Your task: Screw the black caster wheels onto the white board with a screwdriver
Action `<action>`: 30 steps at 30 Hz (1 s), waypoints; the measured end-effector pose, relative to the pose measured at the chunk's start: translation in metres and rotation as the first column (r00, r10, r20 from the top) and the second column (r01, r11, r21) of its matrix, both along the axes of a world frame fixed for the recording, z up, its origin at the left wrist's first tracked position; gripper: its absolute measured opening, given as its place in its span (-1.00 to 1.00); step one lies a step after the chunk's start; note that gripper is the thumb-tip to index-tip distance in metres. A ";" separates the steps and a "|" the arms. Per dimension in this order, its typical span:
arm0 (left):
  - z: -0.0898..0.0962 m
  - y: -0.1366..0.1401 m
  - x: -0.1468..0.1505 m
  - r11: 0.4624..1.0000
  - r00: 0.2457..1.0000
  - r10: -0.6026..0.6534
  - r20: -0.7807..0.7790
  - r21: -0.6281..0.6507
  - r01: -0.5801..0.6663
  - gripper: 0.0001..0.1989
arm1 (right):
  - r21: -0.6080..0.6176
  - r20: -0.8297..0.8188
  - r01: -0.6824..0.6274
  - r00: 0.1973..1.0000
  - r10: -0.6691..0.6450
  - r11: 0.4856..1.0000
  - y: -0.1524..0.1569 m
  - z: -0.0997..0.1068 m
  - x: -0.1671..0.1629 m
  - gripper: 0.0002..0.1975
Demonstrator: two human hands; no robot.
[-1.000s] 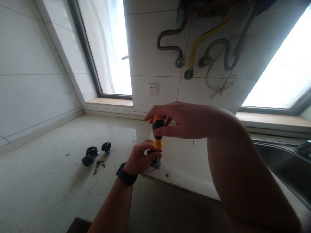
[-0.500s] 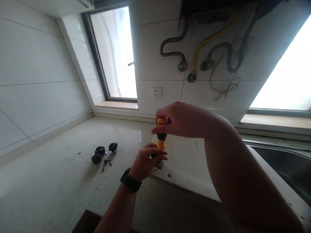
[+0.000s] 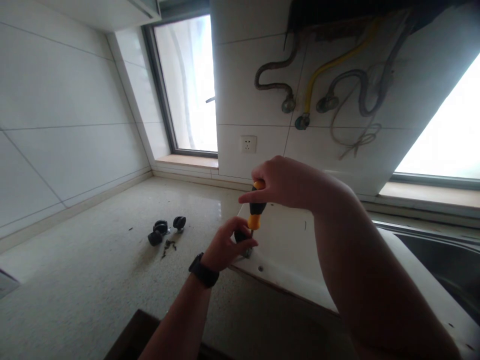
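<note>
My right hand [image 3: 275,181] is closed around the yellow-and-black handle of a screwdriver [image 3: 255,221], which points down at the near left corner of a white board [image 3: 285,240]. Below it, my left hand [image 3: 232,237] curls its thumb and fingers about a black caster wheel [image 3: 240,236] that sits on that corner. The screwdriver's shaft comes down between those fingertips. Its tip and any screw under it are hidden. A small round hole [image 3: 260,268] shows in the board beside the caster.
Several black casters [image 3: 160,227] lie on the speckled countertop [image 3: 112,260] to the left, with a small pile of screws [image 3: 167,246] beside them. A metal sink [image 3: 442,265] is at the right. Hoses and valves [image 3: 302,121] hang on the tiled wall behind, above a socket [image 3: 248,144].
The view has shifted slightly, so the surroundings appear further right. My left fingers have opened a little away from the screwdriver's shaft, showing more of the caster. My right hand still grips the handle.
</note>
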State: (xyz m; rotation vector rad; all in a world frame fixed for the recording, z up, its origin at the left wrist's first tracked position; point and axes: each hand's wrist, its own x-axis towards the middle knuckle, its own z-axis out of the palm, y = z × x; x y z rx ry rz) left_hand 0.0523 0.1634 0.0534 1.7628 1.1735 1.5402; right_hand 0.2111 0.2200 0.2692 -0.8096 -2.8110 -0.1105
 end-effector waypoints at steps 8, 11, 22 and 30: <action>-0.005 0.001 0.000 1.000 0.994 0.008 0.109 0.010 -0.009 -0.78 | -0.191 -0.062 -0.244 0.970 0.236 0.951 0.006 0.003 0.024 -0.64; -0.007 0.002 -0.001 1.000 0.993 -0.011 0.120 0.009 0.010 -0.80 | -0.233 -0.113 -0.343 0.939 0.325 0.910 0.014 0.002 0.028 -0.63; -0.001 -0.001 0.000 0.998 0.998 -0.059 0.013 0.024 0.059 -0.86 | -0.121 -0.032 -0.051 0.998 0.048 0.991 0.014 0.002 0.013 -0.54; -0.009 0.002 -0.002 0.999 0.999 -0.002 0.048 0.035 0.001 -0.78 | -0.119 -0.069 -0.208 0.977 0.201 0.971 0.003 0.002 0.013 -0.62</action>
